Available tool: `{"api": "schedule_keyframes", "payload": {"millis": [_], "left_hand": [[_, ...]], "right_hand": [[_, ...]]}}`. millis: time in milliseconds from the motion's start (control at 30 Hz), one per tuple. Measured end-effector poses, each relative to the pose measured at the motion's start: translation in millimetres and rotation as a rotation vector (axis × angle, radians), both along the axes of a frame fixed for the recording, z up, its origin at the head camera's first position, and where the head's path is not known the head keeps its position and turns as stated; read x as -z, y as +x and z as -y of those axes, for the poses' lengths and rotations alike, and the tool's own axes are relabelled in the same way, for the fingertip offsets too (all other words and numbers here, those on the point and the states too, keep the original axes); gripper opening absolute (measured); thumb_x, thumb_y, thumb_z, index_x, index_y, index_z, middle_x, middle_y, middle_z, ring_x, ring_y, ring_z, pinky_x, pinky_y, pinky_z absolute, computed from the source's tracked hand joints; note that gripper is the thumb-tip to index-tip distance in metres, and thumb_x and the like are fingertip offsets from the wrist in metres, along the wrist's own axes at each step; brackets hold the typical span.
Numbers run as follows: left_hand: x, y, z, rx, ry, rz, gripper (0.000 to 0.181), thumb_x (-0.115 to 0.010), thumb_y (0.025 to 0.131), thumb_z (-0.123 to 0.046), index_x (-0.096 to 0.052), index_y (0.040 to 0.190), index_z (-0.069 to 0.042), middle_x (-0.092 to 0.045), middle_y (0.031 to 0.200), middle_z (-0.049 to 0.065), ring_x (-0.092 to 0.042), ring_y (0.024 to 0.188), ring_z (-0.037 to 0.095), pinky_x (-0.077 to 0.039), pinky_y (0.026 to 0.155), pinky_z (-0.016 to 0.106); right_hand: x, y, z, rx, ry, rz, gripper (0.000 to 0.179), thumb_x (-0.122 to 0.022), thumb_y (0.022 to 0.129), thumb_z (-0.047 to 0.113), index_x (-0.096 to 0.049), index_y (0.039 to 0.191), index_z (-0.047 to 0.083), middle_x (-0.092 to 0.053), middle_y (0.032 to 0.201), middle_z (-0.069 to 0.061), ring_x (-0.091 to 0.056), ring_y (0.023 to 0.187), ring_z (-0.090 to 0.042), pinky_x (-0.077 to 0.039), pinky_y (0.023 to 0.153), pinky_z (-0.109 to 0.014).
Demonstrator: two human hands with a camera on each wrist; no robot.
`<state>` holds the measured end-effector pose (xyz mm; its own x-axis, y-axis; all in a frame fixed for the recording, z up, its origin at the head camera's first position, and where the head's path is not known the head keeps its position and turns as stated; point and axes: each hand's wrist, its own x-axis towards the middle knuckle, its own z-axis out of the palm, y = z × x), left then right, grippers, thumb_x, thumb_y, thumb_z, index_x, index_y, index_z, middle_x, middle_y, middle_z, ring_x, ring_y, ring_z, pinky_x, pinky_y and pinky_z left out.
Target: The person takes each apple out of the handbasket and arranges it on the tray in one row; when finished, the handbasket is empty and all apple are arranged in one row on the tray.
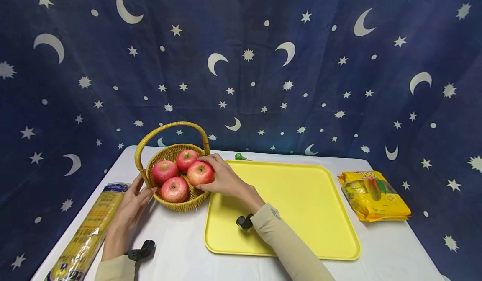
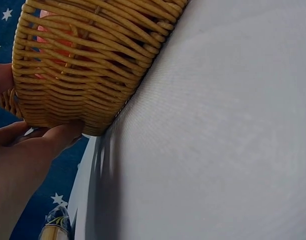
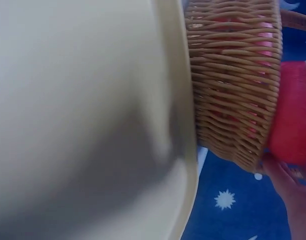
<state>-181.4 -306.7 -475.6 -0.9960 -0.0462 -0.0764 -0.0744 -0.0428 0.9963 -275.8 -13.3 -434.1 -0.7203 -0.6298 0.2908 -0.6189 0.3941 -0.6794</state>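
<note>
At the left of the table stands a wicker basket [image 1: 182, 206] with a tall arched handle. Inside it lie a pink-red apple [image 1: 165, 171] near the handle's left foot, another apple [image 1: 186, 160] at the back and a third apple [image 1: 175, 190] at the front. My right hand [image 1: 227, 181] grips one more apple [image 1: 201, 174] at the basket's right rim, thumb below and fingers above; this apple [image 3: 295, 112] shows over the rim in the right wrist view. My left hand [image 1: 128, 210] holds the basket's left side, its thumb at the rim and other fingers against the outer weave [image 2: 73, 95].
Right of the basket, a yellow tray [image 1: 290, 205] lies under my right forearm. A long clear packet of yellow sticks [image 1: 86, 226] lies along the left edge. A yellow bag [image 1: 374, 197] sits at the right. Behind the tray is a small green-headed tool [image 1: 239, 156]. A star-patterned curtain [image 1: 248, 76] hangs behind.
</note>
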Motion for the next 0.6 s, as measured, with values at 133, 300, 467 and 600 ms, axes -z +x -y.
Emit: {"api": "schedule_keyframes", "payload": {"millis": [133,300,467,600], "left_hand": [[-1.0,-0.2,0.5,0.001,0.007,0.003,0.089,-0.055,0.103,-0.007,0.008,0.166,-0.012,0.011,0.173,0.013,-0.011,0.155,0.037,-0.042,0.096,0.002],[-0.7,1.2,2.6,0.005,0.002,0.015,0.089,-0.055,0.104,-0.007,0.010,0.165,-0.013,0.014,0.173,0.012,-0.009,0.155,0.037,-0.042,0.095,0.002],[1.0,1.4,3.4,0.006,0.010,0.010,0.089,-0.055,0.103,-0.006,0.009,0.165,-0.012,0.012,0.173,0.014,-0.009,0.156,0.038,-0.042,0.095,0.002],[1.6,-1.3,2.1,0.003,0.010,0.010,0.088,-0.056,0.103,-0.009,0.007,0.166,-0.014,0.009,0.173,0.013,-0.016,0.155,0.028,-0.040,0.099,0.004]], "right_hand": [[-5.7,3.1,-11,0.030,-0.040,0.017,0.073,-0.088,0.079,0.031,-0.055,0.144,0.020,-0.053,0.131,-0.003,-0.057,0.118,-0.018,-0.054,0.102,-0.035],[-4.7,2.8,-27,0.080,-0.048,0.027,0.077,-0.089,0.078,0.031,-0.055,0.145,0.017,-0.054,0.132,-0.004,-0.057,0.119,-0.019,-0.054,0.103,-0.038],[0.0,0.5,-47,0.133,-0.025,0.057,0.079,-0.087,0.077,0.033,-0.054,0.146,0.015,-0.053,0.133,-0.006,-0.058,0.119,-0.022,-0.055,0.102,-0.043],[3.9,-4.8,-62,0.177,-0.020,0.068,0.077,-0.089,0.075,0.032,-0.057,0.143,0.014,-0.054,0.131,-0.008,-0.058,0.118,-0.025,-0.055,0.102,-0.045]]}}
